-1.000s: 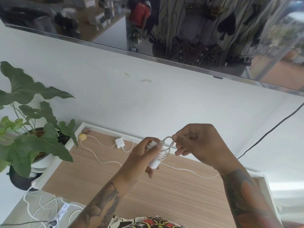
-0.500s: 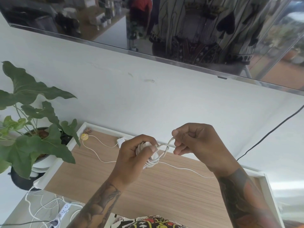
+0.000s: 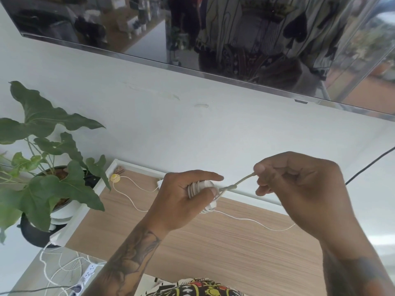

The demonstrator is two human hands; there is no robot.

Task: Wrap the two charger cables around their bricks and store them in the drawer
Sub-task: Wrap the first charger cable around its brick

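plant (image 3: 40, 167): far left, green leaves, white pot, beside the table edge
power strip (image 3: 87, 274): near left on the floor, w/ loose white cords around it
table (image 3: 224, 248): wood-grain top, white rim, against a white wall
yellow disc (image 3: 115, 177): far left corner of table, thin white cord runs from it to the right
2nd charger (image 3: 159, 183): white, mostly hidden behind left hand, lies on table by the far rim; can't tell if wrapped
left hand (image 3: 181, 201): grip closed around the brick, thumb pressing coils, index finger stretched out to the right
charger brick (image 3: 203, 195): white, held above table center, several cable turns already around it
cable (image 3: 237, 184): white, taut from brick up-right to right hand; slack part drops onto table and trails right
right hand (image 3: 299, 189): grip narrow, thumb + fingers pinching the cable, held up right of the brick, well above the table
black wire (image 3: 367, 167): far right, slants down along the wall
screen (image 3: 213, 28): dark, reflective, on the wall above
drawer: not seen
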